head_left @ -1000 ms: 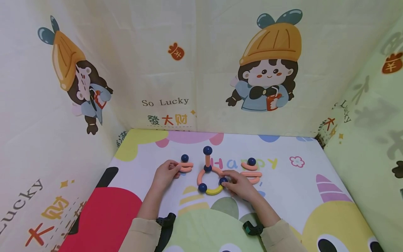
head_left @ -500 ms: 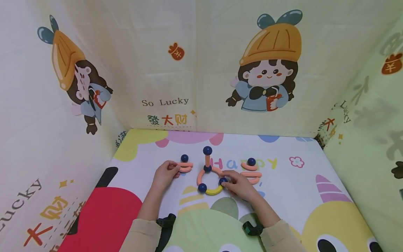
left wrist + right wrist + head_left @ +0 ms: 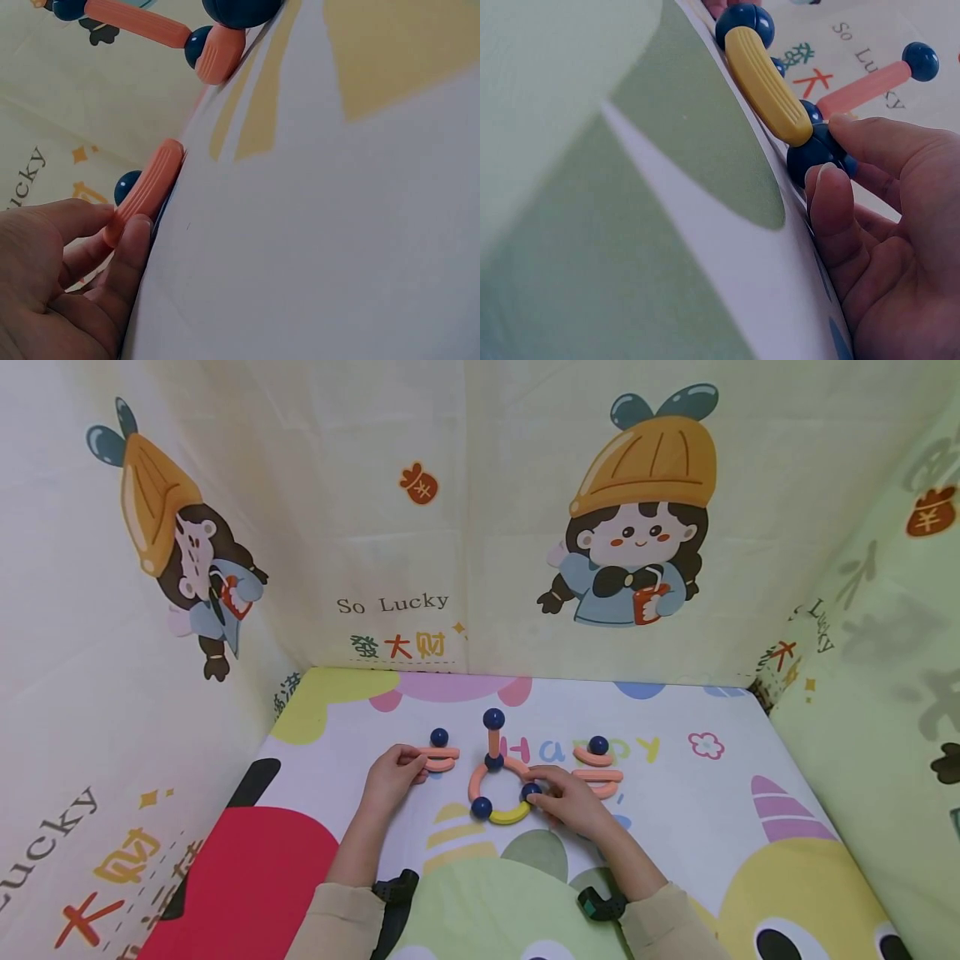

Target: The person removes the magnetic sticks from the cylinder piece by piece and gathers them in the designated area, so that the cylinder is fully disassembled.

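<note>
A ring of curved magnetic sticks and navy balls lies mid-table, with a yellow curved stick (image 3: 510, 815) at its near side. From its far ball, a straight pink stick (image 3: 493, 743) leads to another navy ball (image 3: 493, 718). My right hand (image 3: 573, 802) pinches the ring's right-hand navy ball (image 3: 810, 161) between thumb and fingers. To the left of the ring, my left hand (image 3: 393, 774) pinches the end of a salmon-pink curved stick (image 3: 150, 184). A second pink stick (image 3: 444, 752) lies just beyond it, and a loose navy ball (image 3: 439, 737) sits behind.
Right of the ring are several pink sticks (image 3: 597, 775) and a navy ball (image 3: 597, 745), close to my right hand. A printed cloth (image 3: 675, 718) covers the table. Patterned fabric walls (image 3: 495, 568) rise at the back and both sides.
</note>
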A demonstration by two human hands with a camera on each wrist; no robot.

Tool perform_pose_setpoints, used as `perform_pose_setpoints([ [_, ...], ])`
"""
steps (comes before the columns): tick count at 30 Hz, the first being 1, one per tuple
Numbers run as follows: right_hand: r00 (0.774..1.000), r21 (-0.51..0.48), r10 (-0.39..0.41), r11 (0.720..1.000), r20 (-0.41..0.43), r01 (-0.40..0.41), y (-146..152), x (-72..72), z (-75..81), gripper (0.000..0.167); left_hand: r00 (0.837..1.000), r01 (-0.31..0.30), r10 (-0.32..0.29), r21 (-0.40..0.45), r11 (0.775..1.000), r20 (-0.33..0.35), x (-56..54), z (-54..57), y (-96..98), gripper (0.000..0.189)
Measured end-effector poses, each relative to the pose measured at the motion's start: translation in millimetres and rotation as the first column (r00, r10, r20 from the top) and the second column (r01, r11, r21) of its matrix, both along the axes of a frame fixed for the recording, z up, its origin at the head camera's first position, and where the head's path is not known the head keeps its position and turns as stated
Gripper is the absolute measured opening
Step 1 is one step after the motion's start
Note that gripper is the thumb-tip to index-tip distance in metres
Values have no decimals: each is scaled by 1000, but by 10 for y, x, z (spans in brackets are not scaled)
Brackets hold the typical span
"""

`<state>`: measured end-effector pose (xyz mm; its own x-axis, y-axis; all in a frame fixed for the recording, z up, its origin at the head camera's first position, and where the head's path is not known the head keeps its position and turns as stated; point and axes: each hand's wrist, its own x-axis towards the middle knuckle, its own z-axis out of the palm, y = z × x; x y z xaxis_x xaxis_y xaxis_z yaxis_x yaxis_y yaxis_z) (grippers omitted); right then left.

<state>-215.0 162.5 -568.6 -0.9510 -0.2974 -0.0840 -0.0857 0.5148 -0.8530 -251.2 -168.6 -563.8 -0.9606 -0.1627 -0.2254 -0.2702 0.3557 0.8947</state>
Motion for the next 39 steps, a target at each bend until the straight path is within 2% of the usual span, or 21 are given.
perform_pose_setpoints([
  [6, 1000, 13, -5, 1000, -2, 5, -9, 4, 17, 35, 1000, -11, 11, 10, 1000, 13, -8, -17, 1, 26],
  [21, 1000, -20, 2, 1000, 4, -2, -2, 11, 25, 35, 1000, 5, -5, -10, 1000, 15, -10, 77, 17, 26],
  [26, 1000, -33, 7, 999, 17, -7, -6, 14, 24, 36, 1000, 25, -26, -77, 997, -12, -16, 106, 21, 26],
  [32, 999, -36, 5, 999, 33, -3, -8, 6, 25, 37, 991, 94, -110, -188, 978, -77, -38, 298, 89, 31],
  [36, 999, -37, 1, 999, 40, 0, -9, 1, 17, 36, 976, 169, -193, -204, 964, -101, -72, 456, 176, 32],
  [39, 999, -42, -1, 999, 44, 3, -12, 4, 20, 36, 961, 237, -256, -168, 957, -107, -94, 568, 254, 35],
])
